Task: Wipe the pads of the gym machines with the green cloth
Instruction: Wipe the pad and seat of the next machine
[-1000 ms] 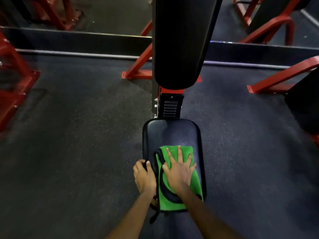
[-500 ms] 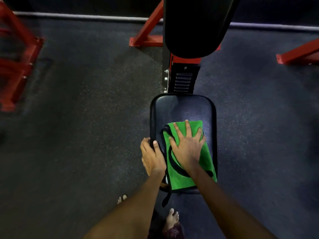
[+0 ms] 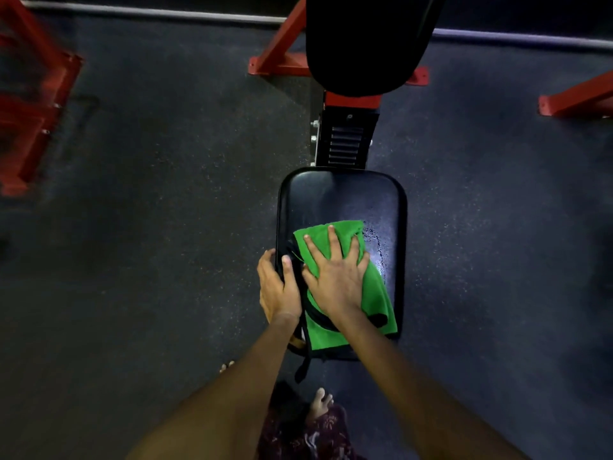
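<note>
- The cloth lies at the centre of the frame, a little below the middle, spread over the near half of the seat pad. Its lower edge reaches the pad's near rim, and a dark strap or trim shows along its left side and hangs off the near edge.
- The right hand lies flat on the cloth, palm down, fingers straight and spread, fingertips near the cloth's far edge. It presses rather than pinches; nothing is curled round the fabric.
- The left hand holds the pad's left edge, thumb on top of the pad, fingers wrapped down over the side. How far they reach underneath is hidden.
- Handling, as a judgement: the cloth looks light, soft and limp, so it will bunch or fold if pushed from one corner. A flat palm over its middle, as now, should carry it along best.
- The pad looks like smooth, shiny vinyl, with small wet beads just right of the cloth. On that surface the cloth will probably slide easily, so steady downward pressure matters more than grip.
- The pad itself seems firm and fixed to the red frame; the left hand's hold likely steadies the body, not the pad.
- The back pad stands at the top centre of the frame, well apart from the cloth. Wiping it would likely need the cloth gathered in the fingers, since it will not stay on a steep surface.
- The far half of the seat pad lies bare beyond the fingertips.
</note>
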Demonstrator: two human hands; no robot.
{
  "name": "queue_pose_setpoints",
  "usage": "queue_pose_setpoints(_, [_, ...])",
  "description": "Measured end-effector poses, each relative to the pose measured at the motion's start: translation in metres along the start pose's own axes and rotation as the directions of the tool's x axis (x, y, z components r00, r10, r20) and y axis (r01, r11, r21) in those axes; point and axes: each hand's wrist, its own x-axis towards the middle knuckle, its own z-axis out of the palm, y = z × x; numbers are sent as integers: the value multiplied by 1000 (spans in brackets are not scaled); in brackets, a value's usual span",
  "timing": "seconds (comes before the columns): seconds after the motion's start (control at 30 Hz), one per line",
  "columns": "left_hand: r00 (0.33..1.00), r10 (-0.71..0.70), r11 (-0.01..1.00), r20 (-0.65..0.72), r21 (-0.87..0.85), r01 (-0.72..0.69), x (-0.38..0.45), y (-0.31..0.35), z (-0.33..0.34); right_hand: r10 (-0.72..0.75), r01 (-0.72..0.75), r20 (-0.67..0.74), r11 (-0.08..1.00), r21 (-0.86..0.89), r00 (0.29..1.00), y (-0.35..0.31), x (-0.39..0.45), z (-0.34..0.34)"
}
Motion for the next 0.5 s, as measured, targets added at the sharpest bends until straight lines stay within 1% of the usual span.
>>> queue_pose_setpoints(0.17, [997, -57, 995, 51, -82, 61, 0, -5, -1, -29, 29, -15, 999, 30, 999, 2, -4, -3])
queue_pose_setpoints(0.3, [996, -72, 983, 57, -168, 81, 0, -1, -5, -196, 197, -23, 980, 13, 980, 20, -31, 2])
queue_pose_setpoints(0.37, [994, -93, 971, 61, -215, 104, -1, -1, -5, -244, 244, -1, 970, -3, 970, 38, -43, 2])
queue_pose_setpoints(0.4, [994, -94, 968, 60, -226, 106, -1, 0, -5, -226, 226, 26, 974, -19, 974, 44, -42, 1])
queue_pose_setpoints(0.43, [994, -94, 969, 57, -226, 105, -2, 0, -5, -179, 180, 42, 983, -28, 983, 47, -39, 1])
queue_pose_setpoints(0.5, [995, -88, 968, 45, -232, 96, -1, 0, -4, -37, 37, 8, 999, 17, 999, 36, -24, -4])
